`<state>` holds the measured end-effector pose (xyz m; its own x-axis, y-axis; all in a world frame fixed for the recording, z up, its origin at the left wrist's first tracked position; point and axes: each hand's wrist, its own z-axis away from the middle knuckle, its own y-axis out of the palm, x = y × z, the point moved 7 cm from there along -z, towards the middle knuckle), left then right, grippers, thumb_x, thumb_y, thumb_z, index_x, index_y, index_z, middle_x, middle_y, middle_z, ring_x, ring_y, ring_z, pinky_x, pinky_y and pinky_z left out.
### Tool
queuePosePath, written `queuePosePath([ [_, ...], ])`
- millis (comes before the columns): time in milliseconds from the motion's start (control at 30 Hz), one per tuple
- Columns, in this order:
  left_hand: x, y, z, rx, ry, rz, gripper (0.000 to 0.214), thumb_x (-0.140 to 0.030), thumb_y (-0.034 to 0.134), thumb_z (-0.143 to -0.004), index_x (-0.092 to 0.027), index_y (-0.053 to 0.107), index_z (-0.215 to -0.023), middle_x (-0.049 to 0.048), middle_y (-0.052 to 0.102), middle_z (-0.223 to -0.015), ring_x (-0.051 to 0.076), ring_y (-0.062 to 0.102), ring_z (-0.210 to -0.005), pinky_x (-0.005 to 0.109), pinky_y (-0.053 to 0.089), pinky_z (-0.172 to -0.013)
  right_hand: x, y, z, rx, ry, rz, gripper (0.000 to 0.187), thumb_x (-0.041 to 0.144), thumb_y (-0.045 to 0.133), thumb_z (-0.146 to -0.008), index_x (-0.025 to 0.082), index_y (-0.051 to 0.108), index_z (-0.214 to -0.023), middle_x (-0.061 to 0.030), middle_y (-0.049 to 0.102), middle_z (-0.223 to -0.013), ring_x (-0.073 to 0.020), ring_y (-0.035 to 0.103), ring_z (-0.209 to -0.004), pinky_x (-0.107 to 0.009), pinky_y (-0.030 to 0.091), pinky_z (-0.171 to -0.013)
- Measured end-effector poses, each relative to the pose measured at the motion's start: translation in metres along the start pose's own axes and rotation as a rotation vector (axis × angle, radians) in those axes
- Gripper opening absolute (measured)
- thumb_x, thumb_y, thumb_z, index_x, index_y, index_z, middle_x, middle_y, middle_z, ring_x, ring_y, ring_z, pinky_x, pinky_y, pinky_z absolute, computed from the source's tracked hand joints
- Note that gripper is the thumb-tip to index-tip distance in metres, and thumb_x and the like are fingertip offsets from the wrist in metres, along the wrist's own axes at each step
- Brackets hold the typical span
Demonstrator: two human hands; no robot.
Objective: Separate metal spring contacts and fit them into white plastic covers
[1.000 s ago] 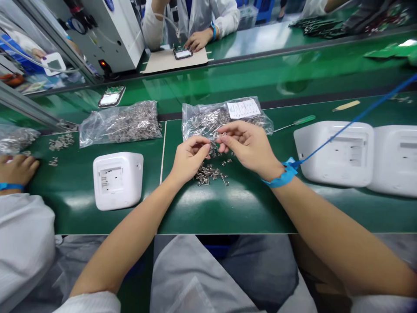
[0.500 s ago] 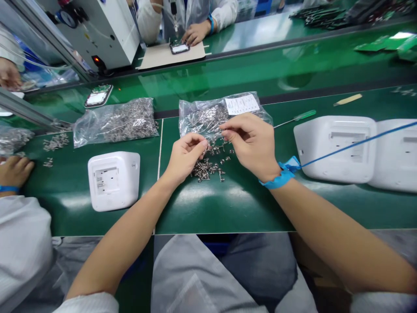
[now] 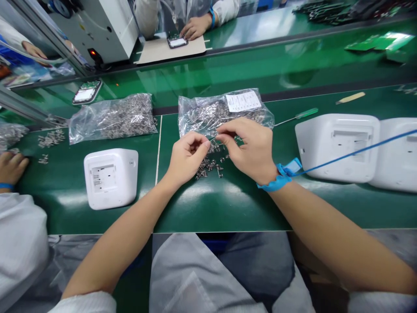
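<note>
My left hand [image 3: 186, 155] and my right hand [image 3: 250, 145] meet over a small heap of loose metal parts [image 3: 210, 164] on the green table [image 3: 228, 204]. Both hands pinch their fingertips together close to each other, each on a small metal part too tiny to name. Just behind the hands lies a clear bag of metal parts [image 3: 215, 111] with a white label. A blue wrist strap [image 3: 276, 180] with a blue cord sits on my right wrist.
A second bag of metal parts [image 3: 112, 116] lies at the left. A white box-like housing [image 3: 110, 177] stands left of my hands, two larger white housings [image 3: 339, 145] at the right. A green-handled screwdriver [image 3: 298, 116] lies behind. A co-worker's hand [image 3: 11, 167] rests at far left; another person's hand [image 3: 193, 28] works opposite.
My right hand has come down and left toward my left hand, so the fingertips are now close together over the heap. The view has shifted slightly.
</note>
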<state>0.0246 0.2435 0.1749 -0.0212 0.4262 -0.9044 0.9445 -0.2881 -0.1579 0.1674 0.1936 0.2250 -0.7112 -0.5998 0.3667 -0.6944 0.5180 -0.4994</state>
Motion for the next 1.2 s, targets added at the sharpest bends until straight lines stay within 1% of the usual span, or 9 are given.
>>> queuePosePath([
  [100,0.0,0.002,0.002,0.013,-0.003,0.002,0.021,-0.037,0.066,-0.093,-0.019,0.064,-0.082,-0.0009,0.057,-0.076,0.009,0.046,-0.062,0.024,0.037,-0.057,0.001,0.005,0.001,0.047,-0.023,0.006,0.018,0.014,0.054,-0.096,0.022,0.068,-0.089,-0.006,0.07,-0.086,-0.0203,0.064,-0.083,-0.036,0.052,-0.074],
  [267,0.01,0.006,0.005,0.068,-0.089,0.09,0.026,-0.046,0.064,-0.094,-0.022,0.06,-0.087,-0.0019,0.053,-0.071,0.01,0.046,-0.058,0.025,0.036,-0.053,-0.001,0.013,0.004,0.111,-0.023,-0.005,0.02,0.015,0.05,-0.096,0.025,0.067,-0.091,-0.0064,0.067,-0.09,-0.0216,0.062,-0.087,-0.038,0.052,-0.076],
  [500,0.012,0.009,0.006,0.104,-0.088,0.1,0.023,-0.044,0.059,-0.098,-0.021,0.058,-0.092,0.0033,0.068,-0.093,0.009,0.05,-0.062,0.025,0.041,-0.056,-0.003,0.009,0.004,0.069,-0.025,0.037,0.022,0.012,0.049,-0.097,0.024,0.067,-0.09,-0.0067,0.07,-0.088,-0.0217,0.064,-0.084,-0.037,0.051,-0.073],
  [667,0.011,0.008,0.006,0.058,-0.086,0.07,0.025,-0.045,0.061,-0.096,-0.021,0.058,-0.089,0.0006,0.062,-0.08,0.009,0.049,-0.059,0.025,0.039,-0.053,0.001,0.009,0.005,0.048,-0.059,0.042,0.02,0.013,0.051,-0.097,0.023,0.067,-0.089,-0.0065,0.069,-0.086,-0.0227,0.062,-0.085,-0.039,0.05,-0.076],
  [767,0.011,0.008,0.007,0.043,-0.085,0.049,0.027,-0.046,0.063,-0.095,-0.021,0.058,-0.087,-0.0013,0.057,-0.072,0.009,0.047,-0.057,0.024,0.036,-0.052,0.0,0.011,0.005,0.061,-0.032,0.058,0.02,0.016,0.053,-0.096,0.024,0.068,-0.087,-0.0056,0.068,-0.086,-0.0235,0.06,-0.086,-0.042,0.048,-0.08],
  [867,0.009,0.007,0.006,0.026,-0.055,0.021,0.025,-0.044,0.062,-0.096,-0.021,0.058,-0.086,-0.0016,0.054,-0.072,0.009,0.046,-0.058,0.025,0.035,-0.053,-0.003,0.012,0.004,0.083,0.004,0.024,0.015,0.018,0.058,-0.094,0.024,0.069,-0.085,-0.0053,0.068,-0.087,-0.0234,0.059,-0.087,-0.042,0.048,-0.08],
  [1000,0.005,0.006,0.004,0.077,-0.014,-0.001,0.023,-0.041,0.06,-0.096,-0.021,0.056,-0.086,-0.002,0.051,-0.072,0.01,0.043,-0.058,0.026,0.033,-0.055,-0.015,0.015,0.002,0.193,0.167,-0.144,0.007,0.017,0.066,-0.086,0.021,0.069,-0.082,-0.0039,0.069,-0.085,-0.0216,0.06,-0.085,-0.038,0.047,-0.078],
  [1100,-0.001,0.007,0.002,0.151,0.049,-0.092,0.019,-0.036,0.058,-0.097,-0.021,0.056,-0.085,-0.0007,0.053,-0.073,0.012,0.046,-0.064,0.028,0.036,-0.06,-0.028,0.024,0.005,0.389,0.39,-0.317,0.007,0.021,0.066,-0.086,0.019,0.07,-0.08,-0.0022,0.068,-0.078,-0.0165,0.058,-0.071,-0.031,0.044,-0.065],
  [1200,-0.008,0.01,0.001,0.218,0.139,-0.186,0.016,-0.028,0.054,-0.098,-0.022,0.054,-0.084,0.0,0.054,-0.074,0.014,0.047,-0.068,0.029,0.038,-0.064,-0.031,0.032,0.011,0.577,0.54,-0.469,0.015,0.027,0.066,-0.088,0.017,0.069,-0.076,0.0004,0.06,-0.066,-0.0117,0.049,-0.06,-0.027,0.038,-0.057],
])
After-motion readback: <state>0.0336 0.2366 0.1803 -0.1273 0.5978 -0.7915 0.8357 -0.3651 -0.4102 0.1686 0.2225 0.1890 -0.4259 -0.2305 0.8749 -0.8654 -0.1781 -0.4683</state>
